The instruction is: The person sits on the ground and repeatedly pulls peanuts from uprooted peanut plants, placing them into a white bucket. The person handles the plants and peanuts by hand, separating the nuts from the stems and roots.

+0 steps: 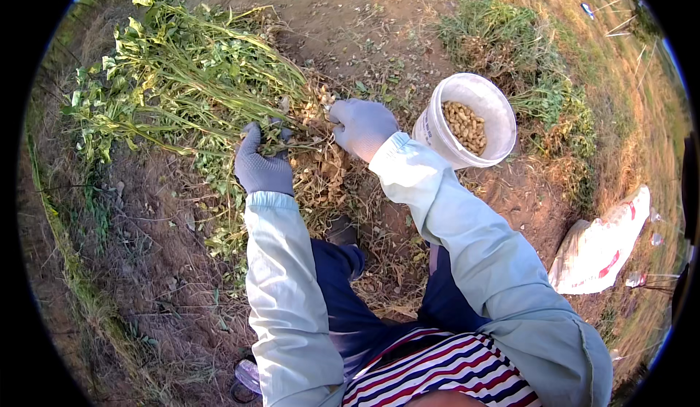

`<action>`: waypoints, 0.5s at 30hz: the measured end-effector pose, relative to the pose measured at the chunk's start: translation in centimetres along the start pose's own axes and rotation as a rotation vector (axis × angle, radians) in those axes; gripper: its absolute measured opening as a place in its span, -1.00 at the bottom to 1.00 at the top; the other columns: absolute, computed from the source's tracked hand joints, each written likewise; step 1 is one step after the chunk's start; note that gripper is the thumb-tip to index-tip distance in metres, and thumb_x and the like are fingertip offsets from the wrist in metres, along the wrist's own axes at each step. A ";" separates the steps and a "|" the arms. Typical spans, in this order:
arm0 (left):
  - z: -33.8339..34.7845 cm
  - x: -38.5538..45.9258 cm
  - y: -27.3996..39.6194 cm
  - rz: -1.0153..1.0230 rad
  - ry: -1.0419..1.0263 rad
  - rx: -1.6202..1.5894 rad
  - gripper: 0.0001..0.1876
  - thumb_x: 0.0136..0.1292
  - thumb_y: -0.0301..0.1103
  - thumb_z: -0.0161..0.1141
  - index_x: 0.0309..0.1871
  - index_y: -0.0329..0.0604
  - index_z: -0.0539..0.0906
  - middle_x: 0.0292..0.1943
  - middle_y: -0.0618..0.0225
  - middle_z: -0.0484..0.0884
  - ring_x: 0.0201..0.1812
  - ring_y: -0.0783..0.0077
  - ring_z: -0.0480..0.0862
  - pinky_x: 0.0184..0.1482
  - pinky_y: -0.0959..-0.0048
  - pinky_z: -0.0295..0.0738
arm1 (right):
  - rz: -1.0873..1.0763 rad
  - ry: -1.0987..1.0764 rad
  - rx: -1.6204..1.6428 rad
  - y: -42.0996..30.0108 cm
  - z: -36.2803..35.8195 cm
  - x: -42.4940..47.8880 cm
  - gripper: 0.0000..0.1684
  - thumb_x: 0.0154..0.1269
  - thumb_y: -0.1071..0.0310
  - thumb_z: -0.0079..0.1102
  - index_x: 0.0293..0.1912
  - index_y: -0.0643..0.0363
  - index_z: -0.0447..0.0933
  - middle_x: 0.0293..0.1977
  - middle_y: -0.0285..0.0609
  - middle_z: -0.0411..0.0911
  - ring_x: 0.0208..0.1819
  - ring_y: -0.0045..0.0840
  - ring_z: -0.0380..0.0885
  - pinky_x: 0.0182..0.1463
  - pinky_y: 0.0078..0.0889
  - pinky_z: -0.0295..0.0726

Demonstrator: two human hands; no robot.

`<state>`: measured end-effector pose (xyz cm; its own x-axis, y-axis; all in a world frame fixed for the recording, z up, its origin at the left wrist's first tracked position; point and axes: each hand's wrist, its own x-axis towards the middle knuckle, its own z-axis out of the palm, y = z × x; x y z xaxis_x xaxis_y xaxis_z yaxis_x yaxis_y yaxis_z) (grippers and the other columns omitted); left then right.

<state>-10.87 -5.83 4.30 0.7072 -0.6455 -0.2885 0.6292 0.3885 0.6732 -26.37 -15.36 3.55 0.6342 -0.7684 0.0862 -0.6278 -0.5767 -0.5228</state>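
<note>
Uprooted peanut plants (219, 79) lie across the ground at the upper left, their leafy tops pointing away to the left. My left hand (264, 162), in a grey knit glove, grips stems near the root end. Clusters of pale peanut pods (317, 103) hang among the roots. Right at those roots is my gloved right hand (365, 127), fingers and thumb drawn together; whether a pod is between them is hidden. Just right of that hand, a white plastic bucket (506, 117) leans towards me, with picked peanuts (466, 128) covering its bottom.
Another heap of plants (525, 68) lies beyond the bucket. A white woven sack (601, 243) with red marks rests at the right. Dry leaves and roots (322, 177) litter the soil before my shoe (343, 231). A clear plastic bottle (249, 374) is by my left sleeve.
</note>
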 end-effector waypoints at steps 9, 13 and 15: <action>-0.4 0.2 0.0 0.043 0.026 0.004 -0.84 0.34 -0.42 0.03 -0.09 -0.29 0.47 -0.25 0.12 0.62 -0.28 0.19 0.65 -0.26 0.28 0.63 | 0.025 0.019 0.274 0.3 -1.1 -0.6 -0.80 0.19 0.32 0.06 -0.21 0.12 0.57 -0.49 -0.13 0.56 -0.50 -0.31 0.57 -0.38 -0.29 0.52; -0.5 0.5 0.3 0.073 0.112 0.033 -0.80 0.36 -0.37 0.03 -0.07 -0.33 0.48 -0.25 0.14 0.60 -0.25 0.20 0.61 -0.19 0.24 0.60 | 0.243 -0.155 0.964 2.6 -1.0 -0.1 -0.83 0.22 0.42 0.09 -0.18 0.22 0.55 -0.51 -0.29 0.51 -0.52 -0.60 0.55 -0.45 -0.52 0.49; -0.6 0.4 0.4 0.069 0.128 0.048 -0.79 0.37 -0.36 0.03 -0.09 -0.33 0.49 -0.25 0.15 0.60 -0.26 0.21 0.61 -0.18 0.24 0.60 | 0.289 -0.369 1.273 2.9 -1.2 -0.3 -0.83 0.22 0.48 0.11 -0.17 0.28 0.53 -0.49 -0.34 0.49 -0.50 -0.70 0.52 -0.45 -0.60 0.48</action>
<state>-10.15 -5.56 4.08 0.7857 -0.5277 -0.3229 0.5636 0.3953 0.7253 -28.92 -17.18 3.00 0.7609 -0.5828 -0.2851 -0.0367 0.4000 -0.9158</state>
